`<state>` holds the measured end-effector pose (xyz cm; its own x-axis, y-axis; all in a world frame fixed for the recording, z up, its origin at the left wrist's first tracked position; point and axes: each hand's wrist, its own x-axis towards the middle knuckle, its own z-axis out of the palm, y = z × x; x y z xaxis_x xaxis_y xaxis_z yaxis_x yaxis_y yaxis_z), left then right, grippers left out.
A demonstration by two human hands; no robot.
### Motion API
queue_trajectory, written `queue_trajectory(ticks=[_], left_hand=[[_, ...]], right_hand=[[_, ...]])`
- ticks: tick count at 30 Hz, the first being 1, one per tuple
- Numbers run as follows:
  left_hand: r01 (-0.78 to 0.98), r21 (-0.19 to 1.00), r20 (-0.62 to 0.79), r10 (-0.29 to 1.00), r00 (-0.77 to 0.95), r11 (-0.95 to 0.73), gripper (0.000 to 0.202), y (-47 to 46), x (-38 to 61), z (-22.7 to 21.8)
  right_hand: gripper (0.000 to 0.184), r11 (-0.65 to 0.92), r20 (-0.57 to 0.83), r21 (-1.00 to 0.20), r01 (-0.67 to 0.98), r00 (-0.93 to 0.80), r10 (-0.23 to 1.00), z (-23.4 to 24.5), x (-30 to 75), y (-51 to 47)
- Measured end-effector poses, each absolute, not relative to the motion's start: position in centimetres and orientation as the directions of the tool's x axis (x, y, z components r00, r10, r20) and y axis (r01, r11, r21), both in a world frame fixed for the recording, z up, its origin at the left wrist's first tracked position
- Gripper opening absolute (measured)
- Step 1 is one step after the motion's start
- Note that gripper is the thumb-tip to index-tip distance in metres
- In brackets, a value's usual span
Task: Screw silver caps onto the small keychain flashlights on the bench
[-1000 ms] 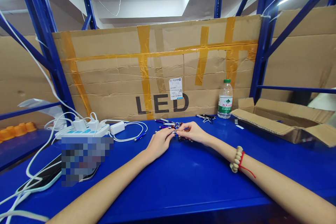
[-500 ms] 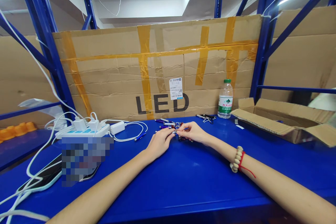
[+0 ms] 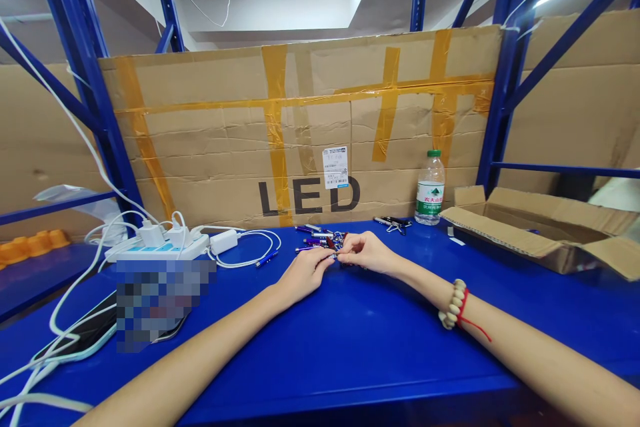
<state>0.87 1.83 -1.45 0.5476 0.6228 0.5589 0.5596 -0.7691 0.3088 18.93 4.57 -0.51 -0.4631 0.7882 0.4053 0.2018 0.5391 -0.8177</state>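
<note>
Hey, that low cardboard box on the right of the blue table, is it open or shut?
Open. The cardboard box has its flaps spread apart, and its inside shows between them.

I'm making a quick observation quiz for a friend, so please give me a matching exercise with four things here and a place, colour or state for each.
Things:
1. right hand
2. bottle
3. small cardboard box
4. lone pen

Descriptions:
A. open, towards the right end of the table
B. blue, near the white adapter
C. fingertips close to the left hand
D. upright, with a green cap

Pairs: 1-C, 2-D, 3-A, 4-B
</note>
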Motion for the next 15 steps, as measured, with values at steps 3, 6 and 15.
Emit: queue_trajectory(ticks=[3, 6, 15], left_hand=[[0.564, 0.286, 0.550, 0.615, 0.565, -0.775, 0.020, 1.97, 0.74, -1.49], [0.565, 0.267, 0.561, 0.603, 0.567, -0.780, 0.018, 2.14, 0.69, -1.52], [0.573, 0.295, 0.587, 0.618, 0.523, -0.765, 0.021, 2.34, 0.72, -1.66]], right_hand=[[0.028, 0.550, 0.397, -0.799, 0.244, -0.472, 0.787, -0.65, 18.95, 4.53], [0.030, 0.537, 0.382, -0.798, 0.273, -0.460, 0.802, -0.65, 18.82, 4.32], [0.034, 0.394, 0.277, -0.869, 0.300, -0.367, 0.888, 0.03, 18.17, 3.74]])
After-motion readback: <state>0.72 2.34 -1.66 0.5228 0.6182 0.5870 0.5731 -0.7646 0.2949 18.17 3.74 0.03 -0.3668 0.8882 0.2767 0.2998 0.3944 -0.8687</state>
